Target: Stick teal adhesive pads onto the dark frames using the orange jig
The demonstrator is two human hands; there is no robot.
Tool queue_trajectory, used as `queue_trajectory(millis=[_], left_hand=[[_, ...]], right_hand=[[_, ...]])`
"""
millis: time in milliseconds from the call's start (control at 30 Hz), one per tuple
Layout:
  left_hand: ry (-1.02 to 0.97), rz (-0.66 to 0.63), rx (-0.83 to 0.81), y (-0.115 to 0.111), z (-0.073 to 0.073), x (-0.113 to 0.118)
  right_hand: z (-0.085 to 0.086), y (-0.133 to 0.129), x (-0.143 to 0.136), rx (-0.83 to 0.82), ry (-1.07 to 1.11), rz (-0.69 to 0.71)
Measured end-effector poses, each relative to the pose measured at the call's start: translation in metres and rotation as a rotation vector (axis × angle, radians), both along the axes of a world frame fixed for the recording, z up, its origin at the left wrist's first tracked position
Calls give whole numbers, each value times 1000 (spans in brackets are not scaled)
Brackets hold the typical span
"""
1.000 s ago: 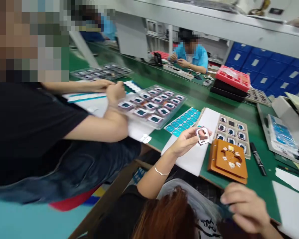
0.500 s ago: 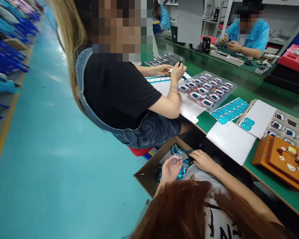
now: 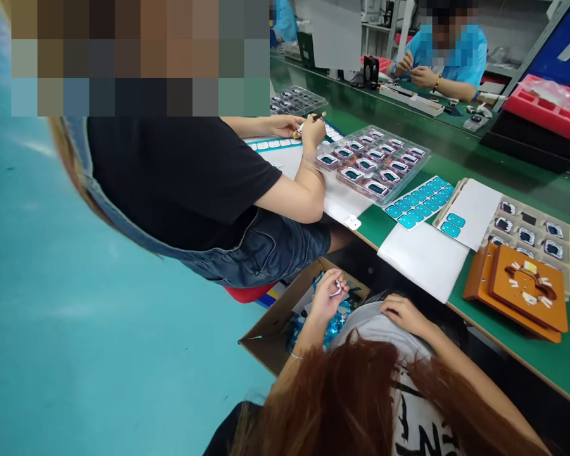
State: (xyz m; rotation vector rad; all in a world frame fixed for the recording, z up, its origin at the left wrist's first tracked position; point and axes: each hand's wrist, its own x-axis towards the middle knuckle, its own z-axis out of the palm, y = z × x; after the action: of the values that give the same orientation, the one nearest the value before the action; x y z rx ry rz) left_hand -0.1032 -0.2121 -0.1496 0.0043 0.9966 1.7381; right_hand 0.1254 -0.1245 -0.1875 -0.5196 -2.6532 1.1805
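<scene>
My left hand point(image 3: 327, 297) is raised over a cardboard box point(image 3: 262, 335), its fingers closed around a small white-rimmed frame point(image 3: 335, 289). The frame is pale with a purplish tint, and the fingers partly cover it. Inside the box lie shiny blue scraps point(image 3: 335, 326) and some white pieces. My right hand point(image 3: 405, 313) rests on the grey shirt point(image 3: 361, 323) by my lap, fingers loosely stretched and nothing in them. To the right of that hand, the green table's edge carries an orange fixture point(image 3: 527, 278) with a curved recess.
A beige tray point(image 3: 536, 218) of small dark parts, sheets of blue stickers point(image 3: 420, 201), a white paper point(image 3: 427, 259) and a clear tray point(image 3: 373, 161) cover the table. A co-worker in black point(image 3: 180, 183) sits at my left, another in blue point(image 3: 472, 57) across.
My view has swung, so the table and co-workers appear further left. My left hand has turned and lifted with the small frame, now held more upright. My right hand has drawn back towards my body.
</scene>
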Motion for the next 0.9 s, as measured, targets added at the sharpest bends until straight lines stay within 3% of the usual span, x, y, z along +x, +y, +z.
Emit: queue_trajectory(millis=[100, 167, 233, 333, 400, 467, 533, 633, 767, 900], left_hand=[[173, -68, 14, -1, 5, 9], [312, -142, 51, 3, 20, 13], [435, -238, 118, 17, 47, 16], [710, -398, 273, 59, 101, 24], [1135, -506, 332, 98, 135, 38], [1447, -587, 191, 139, 158, 58], [1546, -611, 62, 173, 167, 78], [1589, -604, -35, 200, 161, 95], [1588, -625, -65, 211, 155, 88], [1521, -749, -15, 220, 166, 77]], right_hand=[[-2, -4, 30, -45, 3, -113], [-2, -7, 48, -71, -2, -202], [0, -12, 63, -90, -9, -293], [11, -21, 79, -113, -24, -387], [28, -29, 86, -133, -33, -399], [55, -40, 93, -149, -33, -376], [89, -51, 101, -141, -34, -329], [141, -65, 116, -110, -36, -252], [196, -69, 138, -14, 88, -165], [232, -49, 153, 185, 246, -226]])
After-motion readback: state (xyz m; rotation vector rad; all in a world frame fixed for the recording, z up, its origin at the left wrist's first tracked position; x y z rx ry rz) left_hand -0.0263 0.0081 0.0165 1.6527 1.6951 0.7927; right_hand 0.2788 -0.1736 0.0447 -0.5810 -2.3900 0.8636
